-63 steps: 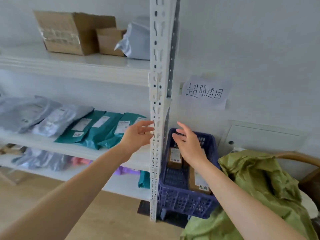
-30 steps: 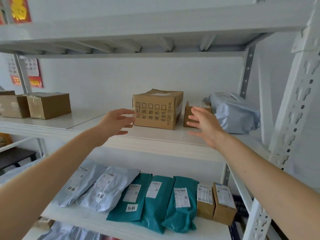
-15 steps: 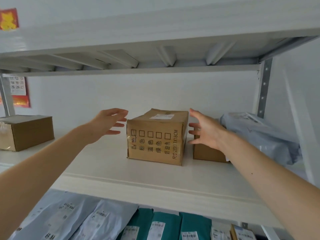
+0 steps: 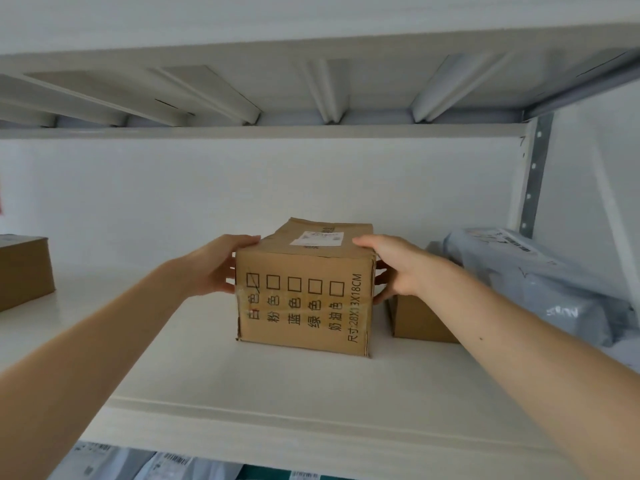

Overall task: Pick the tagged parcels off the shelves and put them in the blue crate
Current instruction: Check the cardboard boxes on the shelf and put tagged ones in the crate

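A brown cardboard box point(image 4: 304, 299) with printed squares and characters on its front and a white label on top stands on the white shelf point(image 4: 277, 393). My left hand point(image 4: 214, 268) holds its left side, thumb on the top edge. My right hand point(image 4: 401, 268) holds its right side, thumb likewise on top. The box rests on the shelf between both hands. The blue crate is out of view.
A smaller cardboard box point(image 4: 419, 320) stands right behind my right hand, and a grey plastic mailer bag point(image 4: 540, 285) lies beyond it by the shelf post. Another cardboard box point(image 4: 24, 271) sits far left. The shelf above hangs low overhead. Bagged parcels point(image 4: 166, 465) show below.
I turned from the crate up to the upper shelf. Both hands, spread open beside the box half a second ago, have closed in and now hold its two sides.
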Motion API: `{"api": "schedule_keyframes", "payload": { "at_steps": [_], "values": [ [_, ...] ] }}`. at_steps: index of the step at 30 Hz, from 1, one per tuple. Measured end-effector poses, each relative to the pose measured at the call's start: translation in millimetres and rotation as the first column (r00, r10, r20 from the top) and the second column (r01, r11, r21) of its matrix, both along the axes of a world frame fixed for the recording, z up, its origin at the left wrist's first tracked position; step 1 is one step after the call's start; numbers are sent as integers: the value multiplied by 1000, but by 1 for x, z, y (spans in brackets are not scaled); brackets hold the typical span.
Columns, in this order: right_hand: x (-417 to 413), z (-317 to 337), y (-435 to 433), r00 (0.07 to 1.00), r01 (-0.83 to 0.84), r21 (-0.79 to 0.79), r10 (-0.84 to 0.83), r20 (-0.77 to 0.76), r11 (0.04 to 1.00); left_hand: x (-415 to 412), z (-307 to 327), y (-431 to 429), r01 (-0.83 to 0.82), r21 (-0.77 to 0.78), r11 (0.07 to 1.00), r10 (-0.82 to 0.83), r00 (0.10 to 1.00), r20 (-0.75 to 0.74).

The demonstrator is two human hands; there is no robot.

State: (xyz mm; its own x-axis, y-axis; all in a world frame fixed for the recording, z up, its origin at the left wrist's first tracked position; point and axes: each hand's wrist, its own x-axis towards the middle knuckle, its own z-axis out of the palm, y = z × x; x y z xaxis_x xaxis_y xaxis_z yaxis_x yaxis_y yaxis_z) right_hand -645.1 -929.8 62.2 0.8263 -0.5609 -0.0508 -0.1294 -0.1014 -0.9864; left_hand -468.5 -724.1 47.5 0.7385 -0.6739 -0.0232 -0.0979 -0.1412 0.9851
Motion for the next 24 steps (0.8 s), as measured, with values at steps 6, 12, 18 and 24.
{"api": "schedule_keyframes", "payload": {
  "at_steps": [6,12,18,24],
  "values": [
    [-7,-2,10,1000,13,-7,-13,26,1000,4,0,9,40,-23,999,-39,999,22],
    [-20,-3,34,987,-26,-31,30,156,999,-7,0,41,79,-140,987,-65,993,99],
    [-34,-7,75,948,13,-72,10,318,997,-19,0,87,142,-285,948,-110,986,124],
    [-45,-15,118,896,90,-130,-23,444,987,-25,-9,124,227,-360,905,-189,972,137]
  ]
}}
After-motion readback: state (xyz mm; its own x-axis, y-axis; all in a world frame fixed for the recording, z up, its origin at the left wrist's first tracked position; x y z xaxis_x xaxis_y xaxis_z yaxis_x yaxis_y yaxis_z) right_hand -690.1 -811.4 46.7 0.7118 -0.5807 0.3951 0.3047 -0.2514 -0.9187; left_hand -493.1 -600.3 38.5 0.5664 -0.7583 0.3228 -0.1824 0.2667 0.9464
